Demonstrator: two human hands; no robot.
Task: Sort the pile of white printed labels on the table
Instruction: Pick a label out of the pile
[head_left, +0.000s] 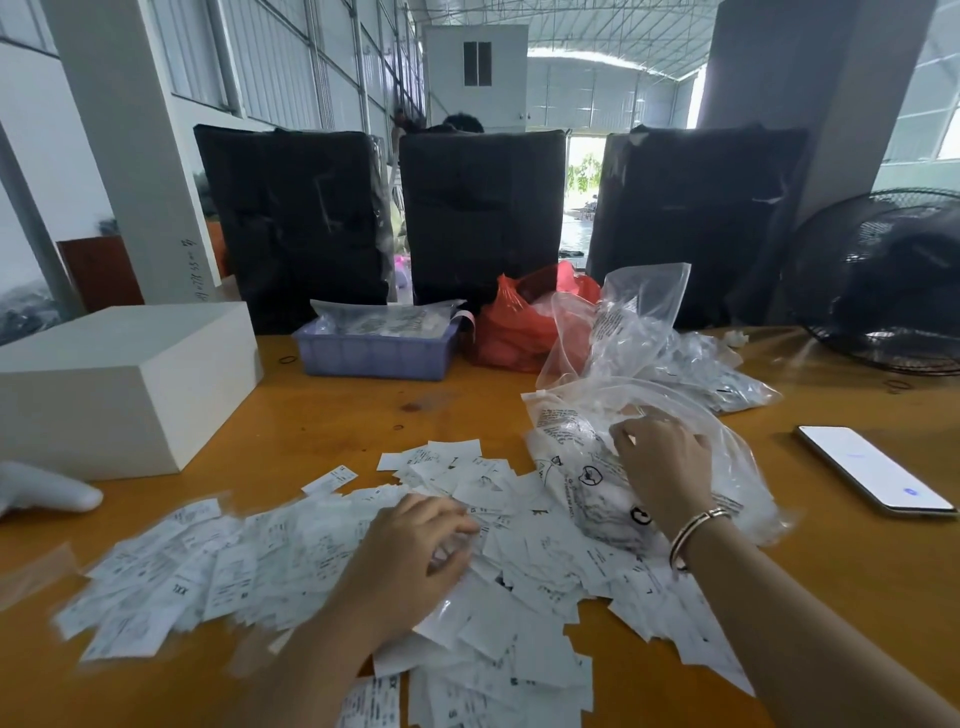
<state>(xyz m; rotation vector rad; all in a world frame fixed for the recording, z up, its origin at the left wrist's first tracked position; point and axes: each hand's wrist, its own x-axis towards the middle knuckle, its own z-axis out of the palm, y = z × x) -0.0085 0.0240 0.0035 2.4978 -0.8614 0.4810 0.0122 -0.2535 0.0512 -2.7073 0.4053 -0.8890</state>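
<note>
On labels (291, 561), left hand (410, 556) curled, right hand (665, 467) touching bag (582, 467)

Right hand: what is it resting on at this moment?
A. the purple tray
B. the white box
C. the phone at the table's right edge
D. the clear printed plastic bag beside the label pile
D: the right hand, a bracelet at its wrist, lies with curled fingers on the clear plastic bag; the phone lies untouched further right.
</note>
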